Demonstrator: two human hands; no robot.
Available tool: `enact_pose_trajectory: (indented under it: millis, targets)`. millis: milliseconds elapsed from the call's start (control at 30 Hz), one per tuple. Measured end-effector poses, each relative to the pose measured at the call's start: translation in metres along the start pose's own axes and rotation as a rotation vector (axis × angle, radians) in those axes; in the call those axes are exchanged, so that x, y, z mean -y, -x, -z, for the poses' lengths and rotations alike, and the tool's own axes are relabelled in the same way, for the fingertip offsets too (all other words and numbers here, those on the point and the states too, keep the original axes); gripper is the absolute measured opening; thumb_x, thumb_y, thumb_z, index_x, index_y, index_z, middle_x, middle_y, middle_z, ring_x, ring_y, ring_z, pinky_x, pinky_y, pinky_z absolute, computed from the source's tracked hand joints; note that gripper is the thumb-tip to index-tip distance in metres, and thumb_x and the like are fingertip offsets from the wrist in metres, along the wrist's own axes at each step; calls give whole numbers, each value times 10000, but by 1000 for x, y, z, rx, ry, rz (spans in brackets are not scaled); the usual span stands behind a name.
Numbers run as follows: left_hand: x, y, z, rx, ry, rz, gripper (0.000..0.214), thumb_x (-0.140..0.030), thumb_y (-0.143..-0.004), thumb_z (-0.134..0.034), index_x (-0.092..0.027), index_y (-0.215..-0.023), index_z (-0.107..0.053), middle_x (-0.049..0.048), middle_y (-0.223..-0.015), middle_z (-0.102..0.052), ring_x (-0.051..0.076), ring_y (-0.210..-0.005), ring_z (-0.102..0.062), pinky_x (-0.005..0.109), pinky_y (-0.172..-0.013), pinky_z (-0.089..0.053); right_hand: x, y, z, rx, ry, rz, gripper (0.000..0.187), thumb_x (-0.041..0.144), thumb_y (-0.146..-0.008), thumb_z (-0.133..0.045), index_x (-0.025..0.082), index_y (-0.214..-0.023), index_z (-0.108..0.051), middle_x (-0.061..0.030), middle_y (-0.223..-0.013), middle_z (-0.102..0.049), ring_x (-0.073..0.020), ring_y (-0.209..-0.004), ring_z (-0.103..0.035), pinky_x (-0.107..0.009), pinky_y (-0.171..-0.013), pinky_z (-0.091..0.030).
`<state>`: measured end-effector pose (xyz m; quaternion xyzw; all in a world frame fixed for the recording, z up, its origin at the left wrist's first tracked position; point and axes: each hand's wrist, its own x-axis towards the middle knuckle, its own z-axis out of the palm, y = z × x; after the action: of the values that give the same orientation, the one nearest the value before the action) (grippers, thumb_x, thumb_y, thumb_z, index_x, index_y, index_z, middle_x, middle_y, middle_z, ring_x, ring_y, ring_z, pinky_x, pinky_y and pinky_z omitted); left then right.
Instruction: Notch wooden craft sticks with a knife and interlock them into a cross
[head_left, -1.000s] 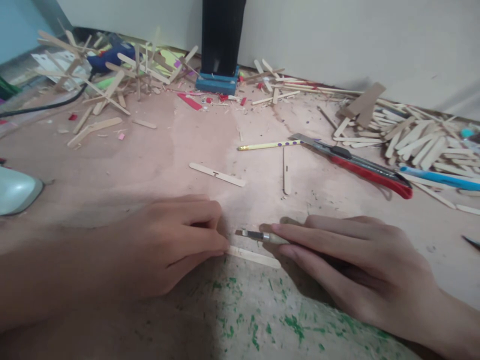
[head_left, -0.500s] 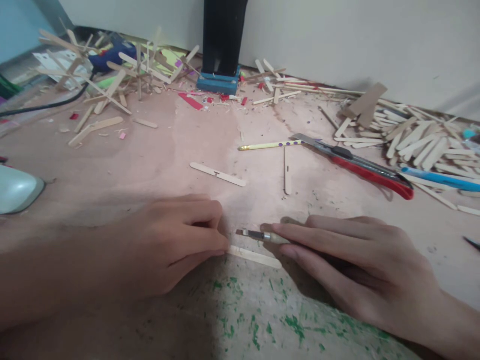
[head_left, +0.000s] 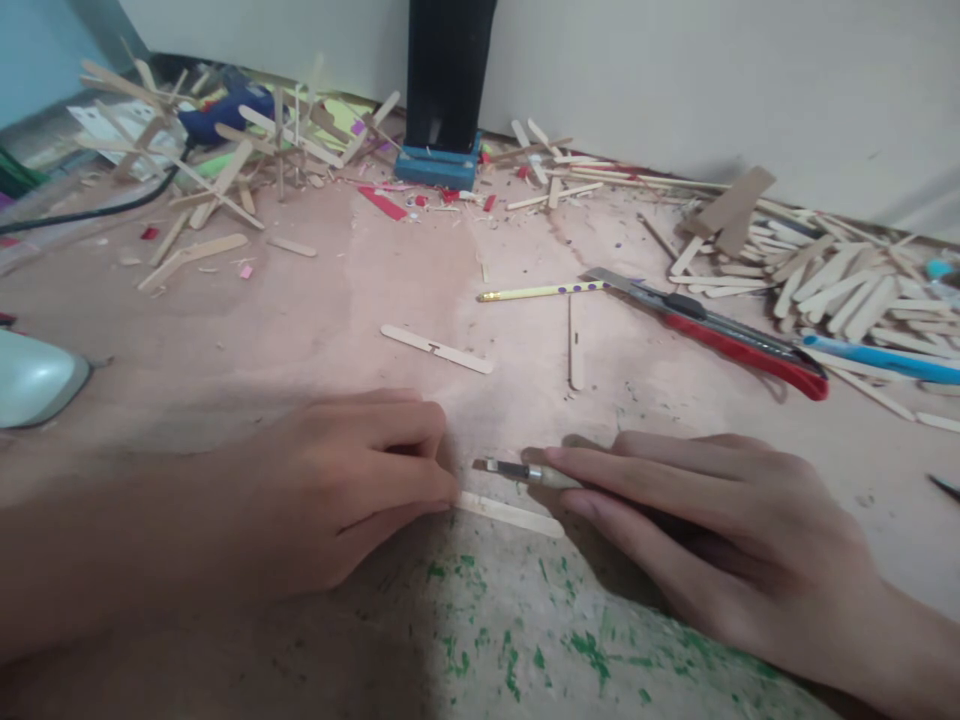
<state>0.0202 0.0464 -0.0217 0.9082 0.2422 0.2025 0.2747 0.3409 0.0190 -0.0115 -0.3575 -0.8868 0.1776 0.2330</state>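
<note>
A pale popsicle stick (head_left: 514,516) lies on the table, its left end under the pinched fingers of my left hand (head_left: 367,495). My right hand (head_left: 720,530) is closed around the handle of a craft knife (head_left: 551,476). The knife's short blade points left, just above the stick and apart from my left fingertips. Beyond my hands rests a popsicle stick with a notch cut at its middle (head_left: 437,349). Farther right, another stick (head_left: 576,345) with a dark mark lies pointing away from me.
A red box cutter (head_left: 720,340) touches a yellow pencil (head_left: 540,291) beyond my right hand. Loose popsicle sticks (head_left: 847,280) pile up at the right. Joined sticks and a blue glue gun (head_left: 229,110) are back left. A white mouse (head_left: 37,380) sits at the left edge.
</note>
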Motion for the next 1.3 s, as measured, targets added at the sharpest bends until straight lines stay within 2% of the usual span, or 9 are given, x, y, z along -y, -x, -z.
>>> enact_pose_trajectory:
  millis: [133, 700, 833, 1033, 1133, 1300]
  targets:
    - [1, 0, -1, 4, 1, 0, 371, -128, -1191, -504, -197, -1040, -836, -3, -1016, -758, 115, -900, -713, 218, -832, -529, 2, -1, -1, -12, -7, 7, 222, 175, -1169, -670, 200, -1360, -779, 8, -931, -836, -69, -676, -730, -217, -594, -521]
    - [-1, 0, 0, -2, -3, -4, 375, -143, -1203, -502, -197, -1051, -841, 1, -1005, -756, 118, -902, -713, 220, -832, -544, 2, 1, -1, -23, -1, 7, 231, 193, -1170, -675, 209, -1380, -771, -27, -1041, -880, -94, -747, -787, -233, -616, -557]
    - [-1, -1, 2, 3, -2, 1, 378, -136, -1199, -496, -198, -1057, -841, -4, -996, -749, 117, -887, -707, 225, -823, -537, 2, -1, -1, -16, 8, 3, 226, 185, -1176, -661, 207, -1373, -771, -8, -978, -861, -75, -685, -750, -222, -598, -538]
    - [-1, -1, 0, -9, 5, -17, 377, -156, -1209, -490, -195, -1049, -829, -2, -1007, -744, 118, -901, -698, 220, -832, -530, 1, 2, 1, -10, -1, 4, 219, 167, -1168, -667, 203, -1353, -778, -6, -965, -844, -80, -699, -749, -226, -603, -537]
    - [0, 1, -3, -14, -13, -20, 388, -153, -1208, -481, -191, -1040, -829, 0, -979, -730, 126, -872, -678, 235, -804, -519, 3, 1, 5, 28, -15, 33, 250, 168, -1172, -649, 197, -1389, -769, 17, -887, -790, -81, -672, -718, -229, -590, -523]
    - [3, 0, -4, -19, -27, -2, 401, -148, -1203, -487, -184, -1002, -832, 12, -957, -702, 140, -845, -647, 252, -776, -500, 4, 2, 10, 119, -37, 39, 291, 203, -1190, -631, 213, -1452, -758, -14, -992, -834, -106, -740, -765, -246, -605, -549]
